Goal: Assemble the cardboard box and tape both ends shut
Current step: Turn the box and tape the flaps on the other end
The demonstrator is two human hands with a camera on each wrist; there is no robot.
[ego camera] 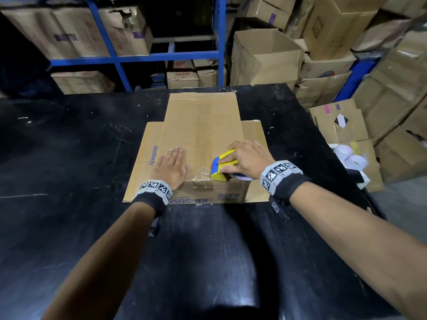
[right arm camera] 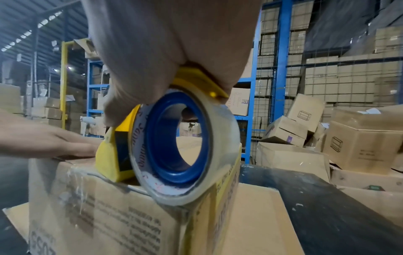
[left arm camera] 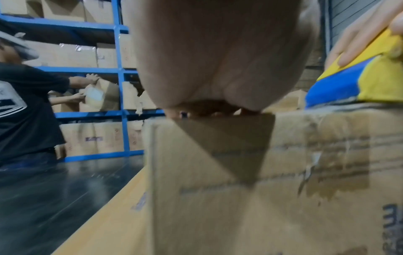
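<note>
My left hand (ego camera: 170,170) lies flat, fingers straight, on top of the cardboard box (ego camera: 203,125) standing on the black table (ego camera: 69,146). My right hand (ego camera: 246,159) grips the tape dispenser (ego camera: 223,166) at the box's near edge.

Black table (ego camera: 69,146), blue shelving (ego camera: 115,56) w/ cartons, open box (ego camera: 265,58) behind, person (left arm camera: 24,110) at shelves
</note>
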